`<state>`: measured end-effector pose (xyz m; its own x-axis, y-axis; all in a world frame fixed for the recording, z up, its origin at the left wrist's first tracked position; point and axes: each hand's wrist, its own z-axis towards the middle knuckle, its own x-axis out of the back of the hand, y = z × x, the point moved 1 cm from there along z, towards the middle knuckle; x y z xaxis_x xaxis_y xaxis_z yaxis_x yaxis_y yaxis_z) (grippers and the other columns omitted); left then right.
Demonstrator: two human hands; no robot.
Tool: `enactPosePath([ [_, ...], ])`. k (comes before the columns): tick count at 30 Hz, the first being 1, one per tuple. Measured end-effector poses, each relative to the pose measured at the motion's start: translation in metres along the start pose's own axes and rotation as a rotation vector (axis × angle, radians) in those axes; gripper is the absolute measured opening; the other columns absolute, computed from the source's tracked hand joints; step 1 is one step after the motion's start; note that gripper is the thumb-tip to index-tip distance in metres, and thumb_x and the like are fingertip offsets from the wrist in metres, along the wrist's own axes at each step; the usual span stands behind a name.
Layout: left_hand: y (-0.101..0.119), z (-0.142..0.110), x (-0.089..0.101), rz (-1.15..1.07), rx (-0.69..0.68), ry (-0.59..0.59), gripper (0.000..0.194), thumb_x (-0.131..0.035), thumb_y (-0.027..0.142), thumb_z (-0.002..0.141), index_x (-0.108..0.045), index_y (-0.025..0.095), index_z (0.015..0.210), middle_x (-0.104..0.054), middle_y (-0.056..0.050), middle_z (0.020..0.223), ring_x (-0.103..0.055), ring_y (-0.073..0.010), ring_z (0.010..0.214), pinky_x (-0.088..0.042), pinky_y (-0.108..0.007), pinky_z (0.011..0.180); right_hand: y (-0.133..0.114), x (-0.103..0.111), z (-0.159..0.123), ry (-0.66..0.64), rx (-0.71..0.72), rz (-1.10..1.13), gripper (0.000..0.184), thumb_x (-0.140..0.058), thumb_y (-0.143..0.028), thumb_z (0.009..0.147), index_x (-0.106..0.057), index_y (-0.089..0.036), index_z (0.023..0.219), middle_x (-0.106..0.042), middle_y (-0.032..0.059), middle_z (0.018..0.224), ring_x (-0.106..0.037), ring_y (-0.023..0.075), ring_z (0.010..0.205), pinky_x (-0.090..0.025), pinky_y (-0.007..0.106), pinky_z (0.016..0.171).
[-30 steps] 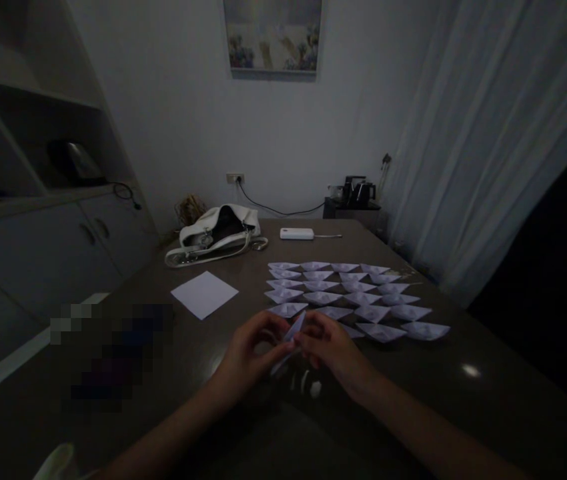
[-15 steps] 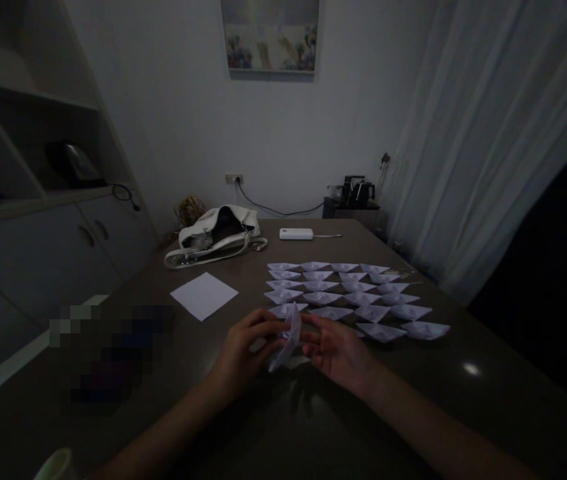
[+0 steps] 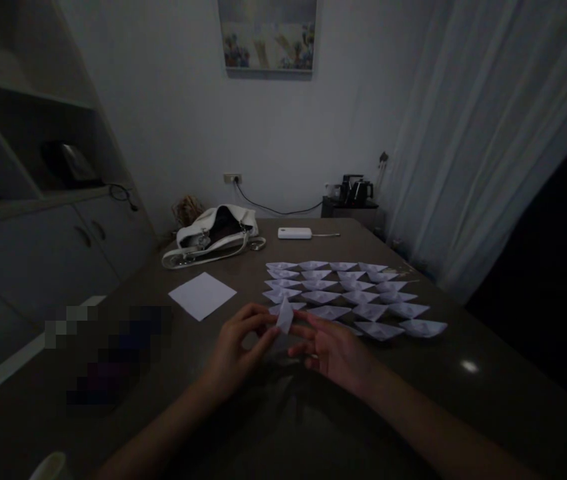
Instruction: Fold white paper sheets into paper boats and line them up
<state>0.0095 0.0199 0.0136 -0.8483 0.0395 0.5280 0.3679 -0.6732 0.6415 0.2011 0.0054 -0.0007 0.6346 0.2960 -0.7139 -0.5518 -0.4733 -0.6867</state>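
A small folded white paper boat [image 3: 285,316] is held up between my hands above the table, its pointed end upward. My left hand [image 3: 237,343] pinches its left side between thumb and fingers. On the other side, the fingertips of my right hand [image 3: 339,347] touch the paper, with the lower fingers loosely curled. Just beyond my hands, several finished paper boats [image 3: 320,297] sit in rows on the table. A stack or sheet of white square paper [image 3: 202,295] lies to the left, past my left hand.
At the far end of the dark table [image 3: 243,433] rest a white handbag [image 3: 213,233] and a white power bank [image 3: 294,233] with a short cable. A blurred-out patch covers something at the left. A pale rounded object [image 3: 49,467] shows at the bottom left edge.
The paper boat has turned in my fingers, from a long slanting shape to a shorter one, and sits slightly higher and further left. My right fingers have shifted left with it.
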Motion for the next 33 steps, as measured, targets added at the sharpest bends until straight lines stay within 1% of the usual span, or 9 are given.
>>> enactPosePath([
  [4,-0.002,-0.002,0.000,0.035,0.010,0.059,0.013,-0.066,0.023,0.083,-0.069,0.015,0.093,-0.057,-0.003,0.083,-0.056,-0.0144,0.066,-0.047,-0.027,0.061,0.002,-0.003,-0.001,-0.002,0.036,-0.087,0.031,-0.052,-0.028,0.091,-0.051,-0.018,0.120,-0.063,0.0102,0.116,-0.069,0.0156,0.079,-0.050,0.019,0.054],
  [9,-0.009,0.000,-0.001,-0.066,0.082,0.057,0.009,-0.064,0.023,0.083,-0.067,0.016,0.087,-0.060,-0.004,0.084,-0.061,-0.0163,0.074,-0.050,-0.027,0.065,0.004,-0.006,-0.001,0.014,0.061,-0.173,0.035,-0.060,-0.031,0.084,-0.054,-0.019,0.117,-0.060,0.0107,0.121,-0.067,0.0152,0.080,-0.049,0.020,0.055],
  [12,-0.010,0.001,-0.001,-0.075,0.092,0.046,0.008,-0.060,0.023,0.085,-0.064,0.016,0.085,-0.060,-0.004,0.086,-0.061,-0.0172,0.076,-0.051,-0.027,0.066,0.002,-0.004,0.001,0.112,0.133,-0.330,0.034,-0.064,-0.034,0.081,-0.058,-0.020,0.111,-0.063,0.0095,0.113,-0.067,0.0148,0.074,-0.047,0.021,0.053],
  [14,-0.008,0.001,0.000,0.032,0.073,-0.004,0.008,-0.057,0.021,0.087,-0.063,0.016,0.083,-0.058,-0.005,0.086,-0.060,-0.0176,0.076,-0.049,-0.028,0.066,0.000,0.000,0.001,0.217,0.237,-0.547,0.031,-0.065,-0.036,0.079,-0.061,-0.020,0.105,-0.068,0.0068,0.098,-0.063,0.0126,0.062,-0.044,0.022,0.049],
  [16,-0.006,0.001,-0.001,0.183,0.022,-0.107,0.010,-0.053,0.018,0.088,-0.062,0.017,0.084,-0.057,-0.005,0.086,-0.059,-0.0186,0.077,-0.048,-0.028,0.067,-0.004,0.001,0.001,0.290,0.391,-0.824,0.028,-0.068,-0.035,0.077,-0.064,-0.021,0.101,-0.068,0.0032,0.084,-0.057,0.0118,0.057,-0.041,0.023,0.050],
  [19,-0.003,-0.002,-0.004,0.343,-0.041,-0.270,0.013,-0.050,0.011,0.086,-0.063,0.017,0.086,-0.059,-0.007,0.088,-0.059,-0.0208,0.080,-0.046,-0.030,0.068,-0.007,0.001,-0.001,0.298,0.564,-1.167,0.014,-0.069,-0.028,0.078,-0.070,-0.022,0.090,-0.068,0.0014,0.076,-0.056,0.0138,0.061,-0.041,0.025,0.055],
  [21,-0.003,-0.003,-0.006,0.400,-0.042,-0.335,0.013,-0.052,0.010,0.085,-0.063,0.017,0.086,-0.060,-0.007,0.089,-0.059,-0.0220,0.081,-0.046,-0.031,0.069,-0.007,0.001,-0.001,0.287,0.575,-1.278,0.007,-0.066,-0.024,0.081,-0.072,-0.022,0.081,-0.069,0.0018,0.073,-0.058,0.0154,0.063,-0.041,0.026,0.057],
  [26,-0.006,-0.003,-0.005,0.473,0.011,-0.367,0.008,-0.067,0.023,0.082,-0.067,0.020,0.089,-0.063,-0.007,0.096,-0.060,-0.0256,0.089,-0.046,-0.037,0.077,-0.007,0.003,0.000,0.319,0.542,-1.339,0.010,-0.064,-0.019,0.081,-0.071,-0.021,0.075,-0.070,0.0020,0.072,-0.062,0.0183,0.067,-0.042,0.028,0.061],
  [33,-0.010,-0.003,-0.005,0.488,0.030,-0.293,0.007,-0.065,0.023,0.083,-0.067,0.020,0.089,-0.063,-0.006,0.092,-0.061,-0.0235,0.085,-0.046,-0.034,0.074,-0.007,0.002,0.001,0.331,0.590,-1.385,0.015,-0.064,-0.010,0.078,-0.070,-0.022,0.071,-0.067,0.0004,0.068,-0.060,0.0177,0.064,-0.040,0.028,0.062],
])
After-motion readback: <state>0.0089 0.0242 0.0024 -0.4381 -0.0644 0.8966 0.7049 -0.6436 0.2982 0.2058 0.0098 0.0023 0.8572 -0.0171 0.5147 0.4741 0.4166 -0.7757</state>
